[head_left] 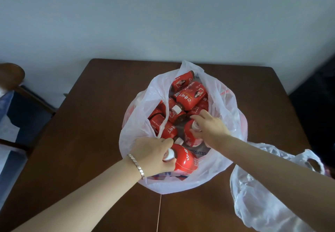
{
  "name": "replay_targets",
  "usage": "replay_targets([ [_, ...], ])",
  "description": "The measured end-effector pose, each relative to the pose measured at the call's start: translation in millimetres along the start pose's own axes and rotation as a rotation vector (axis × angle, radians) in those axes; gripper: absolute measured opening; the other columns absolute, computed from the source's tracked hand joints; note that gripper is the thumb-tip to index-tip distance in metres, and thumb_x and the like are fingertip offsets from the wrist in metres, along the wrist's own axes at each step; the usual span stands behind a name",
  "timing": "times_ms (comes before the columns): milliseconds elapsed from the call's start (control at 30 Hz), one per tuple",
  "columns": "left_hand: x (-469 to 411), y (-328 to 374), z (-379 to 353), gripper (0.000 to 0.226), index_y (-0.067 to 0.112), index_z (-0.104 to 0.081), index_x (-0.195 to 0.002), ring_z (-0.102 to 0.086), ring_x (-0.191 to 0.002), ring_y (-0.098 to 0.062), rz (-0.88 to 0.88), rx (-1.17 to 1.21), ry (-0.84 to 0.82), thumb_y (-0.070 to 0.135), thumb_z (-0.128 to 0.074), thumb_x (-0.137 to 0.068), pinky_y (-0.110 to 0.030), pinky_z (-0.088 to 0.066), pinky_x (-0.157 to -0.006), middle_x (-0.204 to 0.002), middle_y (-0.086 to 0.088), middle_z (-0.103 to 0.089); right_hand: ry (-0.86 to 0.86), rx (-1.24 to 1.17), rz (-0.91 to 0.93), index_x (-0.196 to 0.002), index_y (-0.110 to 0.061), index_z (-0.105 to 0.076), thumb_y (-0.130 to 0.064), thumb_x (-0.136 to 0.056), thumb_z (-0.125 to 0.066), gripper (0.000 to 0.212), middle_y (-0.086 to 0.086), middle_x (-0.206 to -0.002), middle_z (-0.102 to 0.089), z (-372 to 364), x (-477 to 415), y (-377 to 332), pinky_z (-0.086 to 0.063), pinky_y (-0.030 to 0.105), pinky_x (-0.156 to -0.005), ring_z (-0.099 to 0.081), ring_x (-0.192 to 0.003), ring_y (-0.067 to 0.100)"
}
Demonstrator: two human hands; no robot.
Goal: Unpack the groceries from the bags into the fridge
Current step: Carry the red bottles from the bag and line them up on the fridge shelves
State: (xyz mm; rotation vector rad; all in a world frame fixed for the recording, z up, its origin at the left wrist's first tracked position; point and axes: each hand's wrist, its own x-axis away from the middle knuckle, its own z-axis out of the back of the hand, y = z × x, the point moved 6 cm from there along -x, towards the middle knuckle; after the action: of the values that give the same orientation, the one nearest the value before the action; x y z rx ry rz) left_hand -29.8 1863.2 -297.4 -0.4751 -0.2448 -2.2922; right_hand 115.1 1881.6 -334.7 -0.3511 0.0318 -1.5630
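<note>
The left hand (152, 156) reaches into the open white plastic bag (213, 175) at its near side; its fingers (167, 142) are curled tight around the white cap and neck of a red-labelled bottle (184, 160), which lies tilted at the near edge of the heap with its body pointing right; a silver bracelet (136, 166) sits on that wrist. The right hand (211, 126) comes in from the right; its fingers (196, 118) are closed about the capped top of a second red bottle (190, 134) near the middle of the bag, the forefinger stretched over the cap and the thumb below it. More red bottles (190, 97) lie jumbled behind and to the left, some on their sides, one with its white cap (176, 109) facing up; a bag handle (164, 122) hangs across the left part of the opening, just above the left hand, partly covering the bottles there. The bag stands on a dark wooden bench (90, 122); a second, crumpled white bag (262, 195) lies at the bench's near right, under the right forearm; a wooden chair with a blue cushion (27, 119) stands to the left against the pale wall (163, 14).
</note>
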Motion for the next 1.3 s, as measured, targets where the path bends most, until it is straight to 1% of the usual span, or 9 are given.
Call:
replay_targets([
  [233,-9.7,1.4,12.9,0.044,0.023,-0.045,-0.121,-0.062,-0.09,-0.015,0.048,-0.005,0.224,0.053,-0.042,-0.09,-0.022,-0.048,-0.069,-0.104,0.004,-0.064,0.192,-0.301,-0.025,-0.105,-0.013,-0.062,-0.034,-0.086,-0.065,0.029,-0.003,-0.097,-0.048,58.0,35.1,6.8,-0.044,0.018,-0.063,-0.054,-0.085,0.016],
  [367,-1.7,10.5,63.3,0.042,0.023,-0.05,-0.119,-0.063,-0.091,-0.018,0.073,0.007,0.392,0.051,-0.044,-0.088,-0.024,-0.044,-0.068,-0.1,0.002,-0.067,0.34,-0.286,-0.021,-0.1,-0.011,-0.064,-0.033,-0.081,-0.069,0.029,0.003,-0.097,-0.053,115.9,64.9,4.2,-0.048,0.036,-0.076,-0.059,-0.084,0.025],
  [533,14.6,34.4,125.2,0.037,0.024,-0.052,-0.109,-0.063,-0.096,-0.021,-0.01,-0.011,0.59,0.051,-0.045,-0.085,-0.024,-0.035,-0.068,-0.102,0.002,-0.067,0.504,-0.189,-0.13,-0.102,-0.017,-0.06,-0.037,-0.081,-0.065,0.03,0.003,-0.104,-0.058,178.5,103.2,1.2,-0.046,0.032,-0.071,-0.059,-0.088,0.026],
  [700,26.1,70.3,164.9,0.029,0.023,-0.039,-0.081,-0.063,-0.096,-0.024,-0.228,-0.054,0.696,0.051,-0.043,-0.078,-0.026,-0.036,-0.064,-0.096,-0.001,-0.065,0.564,-0.042,-0.378,-0.093,-0.021,-0.057,-0.039,-0.079,-0.06,0.023,-0.006,-0.086,-0.052,207.6,159.1,1.9,-0.035,0.025,-0.064,-0.054,-0.079,0.02],
  [833,47.9,124.6,181.2,0.027,0.02,-0.039,-0.077,-0.063,-0.081,-0.026,-0.474,-0.121,0.721,0.044,-0.052,-0.079,-0.026,-0.027,-0.059,-0.077,-0.002,-0.065,0.574,-0.04,-0.645,-0.087,-0.018,-0.057,-0.042,-0.076,-0.058,0.026,-0.003,-0.086,-0.062,203.0,230.0,7.6,-0.049,0.032,-0.069,-0.061,-0.081,0.021],
  [933,67.8,183.6,181.9,0.022,0.022,-0.039,-0.075,-0.046,-0.063,-0.02,-0.686,-0.14,0.713,0.042,-0.048,-0.079,-0.026,-0.025,-0.053,-0.056,0.004,-0.041,0.548,-0.036,-0.821,-0.093,-0.02,-0.059,-0.045,-0.079,-0.055,0.029,-0.002,-0.09,-0.065,187.2,300.1,11.6,-0.053,0.033,-0.075,-0.063,-0.085,0.021],
  [1033,99.9,255.1,171.4,0.024,0.023,-0.04,-0.078,-0.051,-0.069,-0.02,-0.915,-0.158,0.671,0.047,-0.046,-0.08,-0.027,-0.03,-0.06,-0.06,0.004,-0.044,0.557,-0.034,-1.012,-0.095,-0.021,-0.059,-0.048,-0.081,-0.055,0.031,-0.003,-0.088,-0.064,167.6,380.6,11.9,-0.055,0.031,-0.074,-0.062,-0.081,0.018],
  [1167,169.3,357.2,142.4,0.026,0.022,-0.042,-0.08,-0.063,-0.082,-0.021,-1.178,-0.191,0.649,0.048,-0.047,-0.079,-0.026,-0.035,-0.062,-0.083,0.0,-0.066,0.618,-0.074,-1.275,-0.084,-0.019,-0.057,-0.042,-0.086,-0.054,0.023,-0.002,-0.08,-0.063,140.3,507.7,-0.2,-0.043,0.019,-0.054,-0.054,-0.064,0.014],
  [1300,257.3,449.3,103.1,0.025,0.022,-0.049,-0.084,-0.063,-0.082,-0.019,-1.42,-0.221,0.626,0.046,-0.046,-0.08,-0.023,-0.037,-0.064,-0.087,0.001,-0.067,0.707,-0.031,-1.568,-0.09,-0.013,-0.062,-0.032,-0.079,-0.055,0.023,0.009,-0.09,-0.069,108.5,638.7,-24.5,-0.045,0.027,-0.063,-0.058,-0.075,0.03],
])
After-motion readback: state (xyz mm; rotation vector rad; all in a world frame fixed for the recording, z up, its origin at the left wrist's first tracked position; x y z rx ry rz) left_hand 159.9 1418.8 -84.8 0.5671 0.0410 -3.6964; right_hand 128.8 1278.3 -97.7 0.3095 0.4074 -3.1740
